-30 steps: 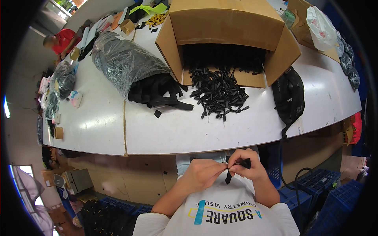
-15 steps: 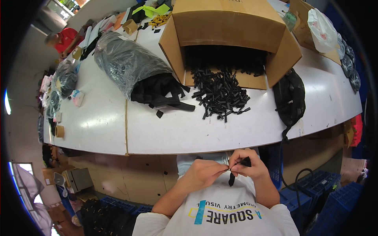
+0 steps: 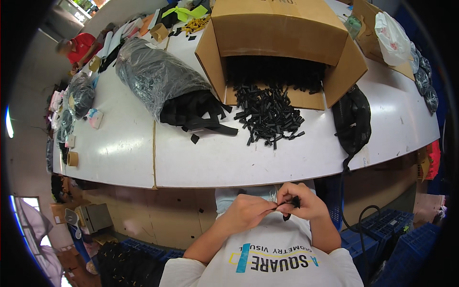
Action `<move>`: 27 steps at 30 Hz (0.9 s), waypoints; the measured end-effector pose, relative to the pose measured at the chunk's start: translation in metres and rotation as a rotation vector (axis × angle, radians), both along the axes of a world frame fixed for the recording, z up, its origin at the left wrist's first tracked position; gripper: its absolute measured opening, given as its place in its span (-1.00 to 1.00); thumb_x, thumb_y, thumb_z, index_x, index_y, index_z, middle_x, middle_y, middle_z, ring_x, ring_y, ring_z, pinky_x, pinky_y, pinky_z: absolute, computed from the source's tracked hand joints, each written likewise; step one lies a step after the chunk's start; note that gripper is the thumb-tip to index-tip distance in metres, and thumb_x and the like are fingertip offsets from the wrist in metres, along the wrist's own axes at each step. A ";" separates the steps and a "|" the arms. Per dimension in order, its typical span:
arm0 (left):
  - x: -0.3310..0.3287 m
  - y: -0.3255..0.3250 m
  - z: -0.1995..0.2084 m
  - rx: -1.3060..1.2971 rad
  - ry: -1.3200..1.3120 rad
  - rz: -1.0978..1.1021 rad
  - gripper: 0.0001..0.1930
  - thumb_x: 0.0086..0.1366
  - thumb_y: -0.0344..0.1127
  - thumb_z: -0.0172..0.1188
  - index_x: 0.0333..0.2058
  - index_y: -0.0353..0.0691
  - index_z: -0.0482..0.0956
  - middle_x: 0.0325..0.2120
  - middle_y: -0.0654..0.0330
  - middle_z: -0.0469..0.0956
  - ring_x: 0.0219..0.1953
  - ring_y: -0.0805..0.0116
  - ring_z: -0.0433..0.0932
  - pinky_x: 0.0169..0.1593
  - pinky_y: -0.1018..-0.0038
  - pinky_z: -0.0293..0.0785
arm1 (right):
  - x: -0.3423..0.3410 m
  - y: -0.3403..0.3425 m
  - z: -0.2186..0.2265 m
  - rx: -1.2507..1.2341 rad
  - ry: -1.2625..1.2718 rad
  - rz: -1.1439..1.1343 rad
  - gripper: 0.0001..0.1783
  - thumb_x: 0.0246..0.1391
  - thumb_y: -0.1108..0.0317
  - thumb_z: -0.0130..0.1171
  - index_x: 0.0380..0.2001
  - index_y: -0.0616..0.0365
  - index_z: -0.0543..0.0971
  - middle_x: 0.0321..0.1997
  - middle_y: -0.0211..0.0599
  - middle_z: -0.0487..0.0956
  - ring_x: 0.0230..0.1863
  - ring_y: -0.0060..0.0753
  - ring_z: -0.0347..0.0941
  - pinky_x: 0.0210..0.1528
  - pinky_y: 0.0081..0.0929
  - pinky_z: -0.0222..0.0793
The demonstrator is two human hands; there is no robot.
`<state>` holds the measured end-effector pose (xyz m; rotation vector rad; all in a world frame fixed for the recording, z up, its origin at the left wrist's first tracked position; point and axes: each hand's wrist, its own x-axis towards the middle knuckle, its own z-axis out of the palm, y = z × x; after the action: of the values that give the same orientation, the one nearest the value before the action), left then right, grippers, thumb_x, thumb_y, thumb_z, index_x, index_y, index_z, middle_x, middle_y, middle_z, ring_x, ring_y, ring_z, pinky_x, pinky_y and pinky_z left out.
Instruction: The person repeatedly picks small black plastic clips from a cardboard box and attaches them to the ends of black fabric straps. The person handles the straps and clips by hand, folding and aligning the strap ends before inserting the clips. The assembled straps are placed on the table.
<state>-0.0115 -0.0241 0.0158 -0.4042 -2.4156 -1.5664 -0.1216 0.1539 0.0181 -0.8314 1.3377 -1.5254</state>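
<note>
In front of my chest, just off the table's near edge, both hands work on a small black fabric strip (image 3: 296,202). My right hand (image 3: 310,204) has its fingers curled round the strip, and part of it sticks out above them. A short black end hangs below those fingers. The fingertips of my left hand (image 3: 246,211) are pinched at the strip's other side, close against the right fingertips. Most of the strip is hidden by my fingers. Beyond my hands, a heap of small black plastic pieces (image 3: 270,115) lies spilled on the table.
The white table (image 3: 210,162) holds a cardboard box (image 3: 282,36) on its side, with black pieces inside. Left of it lies a clear plastic bag (image 3: 153,71) of black straps. A black mesh bag (image 3: 353,119) is at right. Blue crates (image 3: 387,225) stand below. Someone in red (image 3: 83,48) is far left.
The strip has turned between my fingers: its upper part sits lower and its hanging end shows shorter. Both hands stay almost in place.
</note>
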 end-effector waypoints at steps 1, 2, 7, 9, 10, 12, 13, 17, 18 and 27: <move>0.000 0.000 0.001 0.001 -0.009 -0.004 -0.81 -0.04 -0.55 0.28 -0.38 -0.31 0.55 -0.61 0.10 0.53 -0.61 0.17 0.52 -0.55 0.43 0.43 | 0.001 0.001 0.000 0.005 0.004 -0.014 -0.81 -0.04 0.57 0.23 -0.41 0.28 0.39 -0.57 -0.30 0.52 -0.59 -0.59 0.46 -0.56 -0.66 0.33; 0.000 0.000 0.001 0.001 -0.018 -0.007 -0.82 -0.03 -0.54 0.27 -0.39 -0.32 0.54 -0.60 0.09 0.54 -0.59 0.15 0.53 -0.53 0.43 0.45 | 0.001 0.002 0.000 0.010 0.008 -0.028 -0.80 -0.03 0.56 0.24 -0.41 0.27 0.39 -0.57 -0.30 0.52 -0.59 -0.60 0.46 -0.56 -0.67 0.32; 0.004 0.007 -0.002 0.136 -0.165 0.079 -0.81 0.03 -0.52 0.26 -0.31 -0.31 0.59 -0.60 0.11 0.57 -0.64 0.30 0.55 -0.55 0.50 0.45 | 0.002 0.001 -0.001 -0.016 0.212 -0.091 -0.77 -0.05 0.52 0.28 -0.40 0.25 0.39 -0.59 -0.31 0.51 -0.58 -0.64 0.44 -0.54 -0.71 0.27; 0.006 0.009 -0.003 0.171 -0.207 0.099 -0.80 0.06 -0.52 0.25 -0.28 -0.29 0.61 -0.59 0.12 0.58 -0.64 0.37 0.57 -0.56 0.54 0.46 | 0.002 0.001 -0.002 -0.001 0.256 -0.112 -0.75 -0.07 0.50 0.30 -0.40 0.26 0.40 -0.59 -0.32 0.51 -0.58 -0.66 0.43 -0.54 -0.72 0.25; 0.007 0.008 -0.007 0.162 -0.188 0.094 -0.79 0.07 -0.52 0.25 -0.26 -0.29 0.61 -0.58 0.12 0.59 -0.64 0.40 0.57 -0.55 0.56 0.46 | 0.003 0.000 -0.002 0.011 0.251 -0.127 -0.73 -0.08 0.49 0.32 -0.38 0.27 0.40 -0.59 -0.31 0.51 -0.58 -0.67 0.42 -0.55 -0.73 0.23; 0.008 0.006 -0.008 0.188 -0.201 0.095 -0.79 0.08 -0.55 0.22 -0.26 -0.32 0.61 -0.57 0.11 0.61 -0.62 0.42 0.60 -0.53 0.59 0.49 | 0.006 -0.003 0.000 0.034 0.242 -0.155 -0.70 -0.11 0.48 0.34 -0.34 0.29 0.42 -0.59 -0.30 0.51 -0.59 -0.70 0.41 -0.57 -0.76 0.20; 0.007 0.005 -0.006 0.224 -0.234 0.100 -0.81 0.08 -0.58 0.20 -0.28 -0.35 0.61 -0.57 0.10 0.62 -0.60 0.40 0.61 -0.52 0.60 0.51 | 0.011 -0.005 -0.001 -0.007 0.083 -0.251 -0.67 -0.11 0.46 0.34 -0.31 0.30 0.43 -0.58 -0.28 0.52 -0.60 -0.71 0.41 -0.59 -0.78 0.18; 0.007 0.005 -0.008 0.455 -0.271 0.227 -0.84 0.10 -0.66 0.12 -0.31 -0.48 0.59 -0.52 0.00 0.63 -0.57 0.30 0.63 -0.48 0.55 0.57 | 0.024 -0.012 -0.007 -0.149 -0.348 -0.550 -0.63 -0.04 0.49 0.25 -0.15 0.35 0.42 -0.56 -0.30 0.53 -0.58 -0.69 0.42 -0.54 -0.79 0.23; 0.009 0.006 -0.011 0.572 -0.272 0.263 -0.83 0.11 -0.64 0.14 -0.29 -0.46 0.59 -0.47 -0.01 0.63 -0.54 0.30 0.64 -0.47 0.55 0.57 | 0.025 -0.012 -0.009 -0.178 -0.405 -0.607 -0.62 -0.01 0.53 0.20 -0.09 0.36 0.40 -0.56 -0.32 0.53 -0.56 -0.68 0.43 -0.50 -0.78 0.28; -0.001 0.020 -0.019 0.836 -0.134 0.371 -0.84 0.13 -0.55 0.23 -0.27 -0.37 0.61 -0.08 -0.06 0.48 -0.05 0.23 0.48 0.00 0.43 0.42 | 0.044 -0.028 -0.025 0.040 0.276 -0.663 -0.82 -0.03 0.48 0.23 -0.32 0.33 0.57 -0.52 -0.28 0.54 -0.58 -0.62 0.36 -0.53 -0.66 0.22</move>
<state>-0.0122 -0.0039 -0.0031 0.2955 -1.5492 -2.2325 -0.0780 0.1264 -0.0074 -0.6125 1.9736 -1.9179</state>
